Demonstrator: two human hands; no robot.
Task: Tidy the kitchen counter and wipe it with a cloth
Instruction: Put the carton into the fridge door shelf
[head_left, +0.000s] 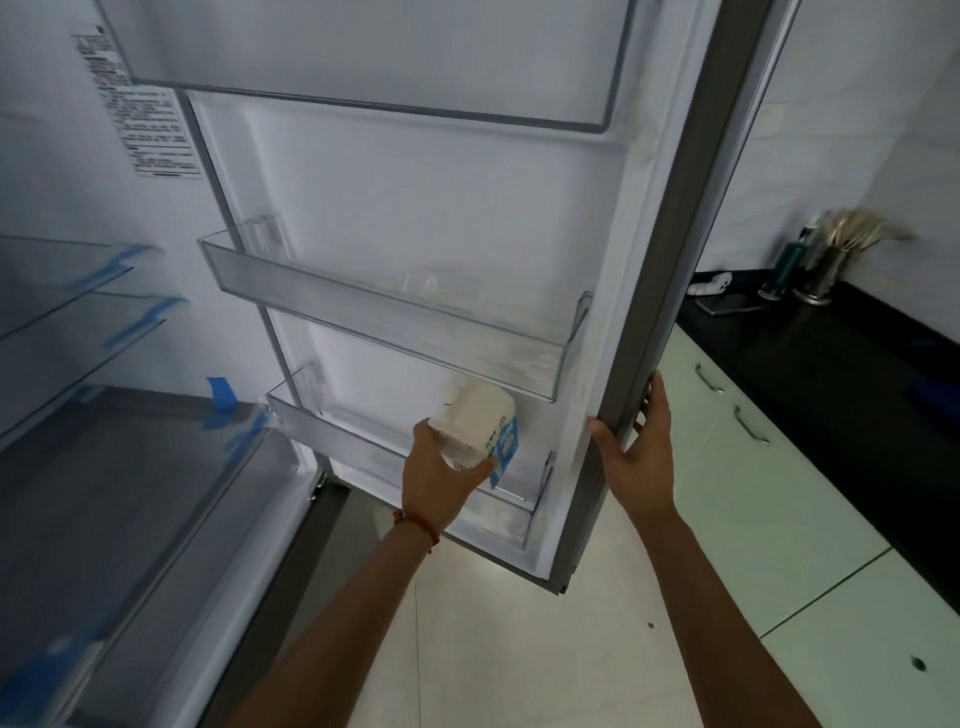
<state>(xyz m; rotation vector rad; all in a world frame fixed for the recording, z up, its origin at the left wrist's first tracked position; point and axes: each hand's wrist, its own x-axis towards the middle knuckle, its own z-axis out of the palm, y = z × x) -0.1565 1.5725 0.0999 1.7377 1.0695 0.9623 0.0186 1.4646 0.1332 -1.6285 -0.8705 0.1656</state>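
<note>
The fridge door (670, 218) stands open in front of me. My left hand (441, 478) grips a white and blue carton (480, 423), tilted, just above the lowest clear door bin (374, 452). My right hand (636, 447) clasps the outer edge of the door, thumb on the inner seal and fingers wrapped behind. The black kitchen counter (841, 364) runs along the right wall behind the door. No cloth is in view.
A middle door bin (395, 317) sits above the carton. Glass fridge shelves (67, 291) with blue tape are at left. On the counter stand a steel utensil holder (831, 270), a bottle (787, 265) and small items (719, 296). White cabinets (769, 493) lie below.
</note>
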